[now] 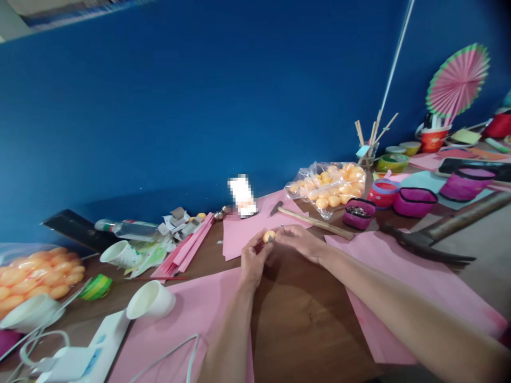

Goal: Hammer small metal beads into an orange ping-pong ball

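My left hand (253, 258) is closed around a small orange ping-pong ball (269, 235), which has shiny silver bits on its near side. Close by on the right, my right hand (299, 242) pinches a tiny silver piece (282, 227), perhaps a thumbtack; it is too small to be sure. Both hands are over the brown table (307, 319), between sheets of pink paper (247, 234). To the right, a magenta pouch (359, 214) holds many small metallic pieces. Behind my left hand, silver-covered balls (219, 214) lie near the wall.
A hammer (315, 219) lies beyond my right hand; a larger hammer (435, 239) is at right. A clear bag of orange balls (329, 186) stands behind. Leftward are paper cups (151, 300), a bottle (131, 230), a power strip (107, 340) and a white cable (194, 351).
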A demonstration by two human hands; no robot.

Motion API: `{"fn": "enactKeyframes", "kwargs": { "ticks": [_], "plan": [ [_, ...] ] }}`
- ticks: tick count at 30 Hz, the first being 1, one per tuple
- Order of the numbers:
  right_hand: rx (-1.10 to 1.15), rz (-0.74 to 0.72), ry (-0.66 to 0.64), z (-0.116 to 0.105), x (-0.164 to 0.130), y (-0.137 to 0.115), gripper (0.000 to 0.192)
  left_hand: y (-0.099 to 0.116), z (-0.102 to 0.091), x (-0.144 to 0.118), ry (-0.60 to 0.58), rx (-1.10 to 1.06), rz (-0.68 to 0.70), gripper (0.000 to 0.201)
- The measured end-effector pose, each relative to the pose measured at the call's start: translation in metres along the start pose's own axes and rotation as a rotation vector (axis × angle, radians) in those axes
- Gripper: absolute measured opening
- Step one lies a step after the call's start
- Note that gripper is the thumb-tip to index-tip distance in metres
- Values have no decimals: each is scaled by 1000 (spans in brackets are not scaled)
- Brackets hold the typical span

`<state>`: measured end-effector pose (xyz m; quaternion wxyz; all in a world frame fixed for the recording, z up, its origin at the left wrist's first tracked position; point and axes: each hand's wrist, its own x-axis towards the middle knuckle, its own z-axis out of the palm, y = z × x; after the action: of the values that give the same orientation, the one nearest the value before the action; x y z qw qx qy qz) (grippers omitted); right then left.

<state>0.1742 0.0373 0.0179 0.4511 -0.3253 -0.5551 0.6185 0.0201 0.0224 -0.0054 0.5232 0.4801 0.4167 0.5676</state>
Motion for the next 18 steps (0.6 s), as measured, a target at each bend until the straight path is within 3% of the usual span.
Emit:
{"fn": "enactKeyframes", "kwargs": {
  "ticks": [18],
  "plan": [
    [66,68,-7,-3,1,1,22,-7,-4,2,-20,133,83,46]
  ]
}}
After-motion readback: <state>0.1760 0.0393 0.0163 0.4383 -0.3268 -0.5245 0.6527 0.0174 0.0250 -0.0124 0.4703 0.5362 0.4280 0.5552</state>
